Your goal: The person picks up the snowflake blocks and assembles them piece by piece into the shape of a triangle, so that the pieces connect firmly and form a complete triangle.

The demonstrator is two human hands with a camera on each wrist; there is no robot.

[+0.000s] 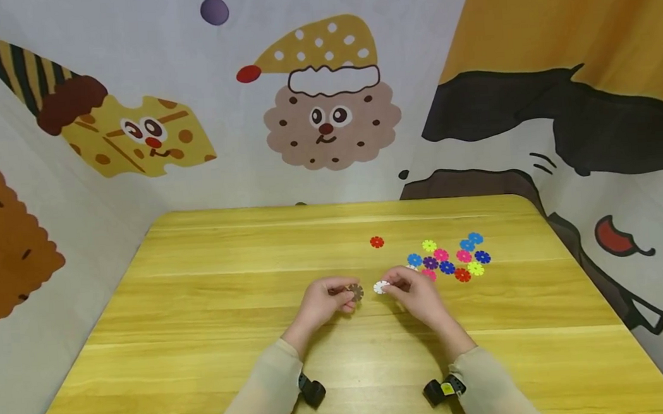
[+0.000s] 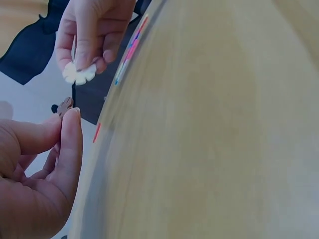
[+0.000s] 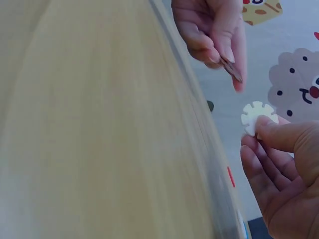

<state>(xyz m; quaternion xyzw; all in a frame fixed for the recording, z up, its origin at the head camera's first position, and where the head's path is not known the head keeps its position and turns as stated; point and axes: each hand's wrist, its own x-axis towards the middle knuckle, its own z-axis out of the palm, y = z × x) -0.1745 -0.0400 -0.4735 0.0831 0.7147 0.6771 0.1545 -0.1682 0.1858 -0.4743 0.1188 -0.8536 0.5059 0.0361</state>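
My left hand (image 1: 321, 302) pinches a brown notched snowflake disc (image 1: 357, 292) between thumb and fingers, above the middle of the table. Facing it, my right hand (image 1: 419, 295) pinches a white snowflake disc (image 1: 379, 287) by its lower edge. A small gap separates the two discs. The right wrist view shows the white disc (image 3: 253, 113) nearly flat-on, its slots around the rim pointing up and left, while the brown disc (image 3: 231, 69) appears almost edge-on. In the left wrist view, fingertips cover part of the brown disc (image 2: 65, 106).
On the wooden table (image 1: 200, 303), several loose discs in blue, pink, purple, yellow and red lie beyond my right hand, including a purple disc (image 1: 430, 262). A lone red disc (image 1: 377, 242) lies farther back. A cartoon-printed cloth (image 1: 184, 38) hangs behind the table's far edge.
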